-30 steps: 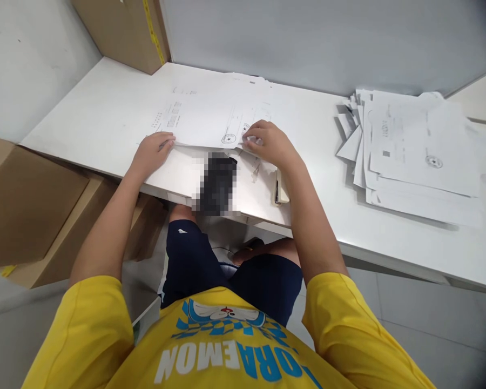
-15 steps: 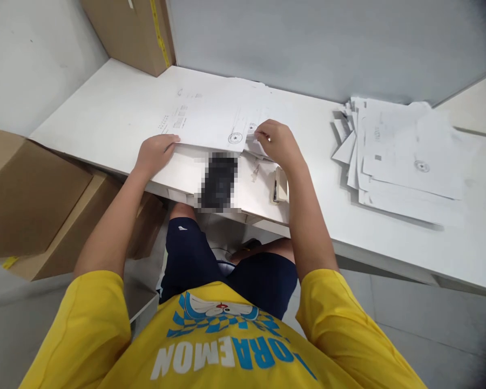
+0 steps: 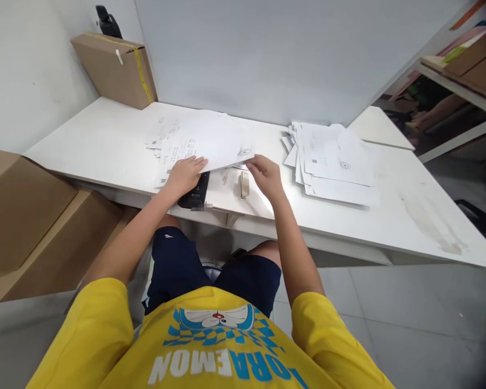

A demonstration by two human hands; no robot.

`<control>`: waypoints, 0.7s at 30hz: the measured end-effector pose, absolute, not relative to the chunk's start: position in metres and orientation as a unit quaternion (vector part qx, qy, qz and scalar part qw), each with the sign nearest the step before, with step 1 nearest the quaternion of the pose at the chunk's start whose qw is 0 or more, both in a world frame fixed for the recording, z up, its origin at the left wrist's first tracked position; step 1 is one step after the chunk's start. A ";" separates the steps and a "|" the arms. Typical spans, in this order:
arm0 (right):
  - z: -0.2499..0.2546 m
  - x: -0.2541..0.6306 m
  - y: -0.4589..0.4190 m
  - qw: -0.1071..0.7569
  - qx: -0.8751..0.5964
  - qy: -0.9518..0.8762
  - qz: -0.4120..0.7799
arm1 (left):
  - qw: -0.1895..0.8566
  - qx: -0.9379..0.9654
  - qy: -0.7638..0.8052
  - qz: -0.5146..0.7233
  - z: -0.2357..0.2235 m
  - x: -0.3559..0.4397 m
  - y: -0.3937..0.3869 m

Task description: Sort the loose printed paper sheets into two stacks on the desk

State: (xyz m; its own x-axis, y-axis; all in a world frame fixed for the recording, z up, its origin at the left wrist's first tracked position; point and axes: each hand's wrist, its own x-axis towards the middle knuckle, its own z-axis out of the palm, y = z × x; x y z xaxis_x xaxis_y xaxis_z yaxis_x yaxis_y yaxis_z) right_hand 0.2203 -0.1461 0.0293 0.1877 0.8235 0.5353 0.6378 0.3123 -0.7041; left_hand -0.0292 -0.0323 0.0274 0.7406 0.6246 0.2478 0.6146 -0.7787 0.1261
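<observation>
A loose pile of printed paper sheets (image 3: 210,138) lies on the white desk (image 3: 389,216) in front of me; the top sheet has a round stamp near its right corner. My left hand (image 3: 187,174) rests flat on the near edge of the pile, fingers stretched out. Pinched between the fingers of my right hand (image 3: 266,174) is that near right corner, slightly raised. Just below the papers stands a beige stapler (image 3: 244,185), close to my right hand. A black phone-like device (image 3: 196,195) lies partly under my left hand and the sheets.
To the right sits an uneven stack of papers (image 3: 328,156). A taped cardboard box (image 3: 113,67) stands at the desk's back left corner, against the wall. Larger cardboard boxes (image 3: 28,210) are by the desk's left front. A shelf (image 3: 461,81) is at far right.
My left hand has moved from the sheet's left corner to the right, onto its near edge. My right hand now pinches the stamped corner. The camera view has shifted, showing more on the right.
</observation>
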 end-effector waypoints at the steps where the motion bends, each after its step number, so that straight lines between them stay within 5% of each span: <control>1: 0.025 0.219 -0.151 0.539 -0.571 -0.608 0.118 | 0.014 0.931 0.337 0.141 0.029 -0.026 -0.035; 5: 0.015 0.211 -0.183 0.657 -0.554 -0.426 0.282 | -0.029 0.927 0.312 0.209 0.034 -0.041 -0.064; 12: -0.020 0.147 -0.285 0.672 -0.481 -0.254 0.503 | -0.078 0.951 0.167 0.250 -0.008 -0.110 -0.171; 16: -0.046 0.120 -0.307 0.679 -0.504 -0.147 0.514 | -0.173 0.925 0.116 0.318 -0.038 -0.132 -0.197; 21: -0.038 0.117 -0.309 0.710 -0.583 -0.204 0.339 | -0.166 0.905 0.181 0.348 -0.053 -0.142 -0.184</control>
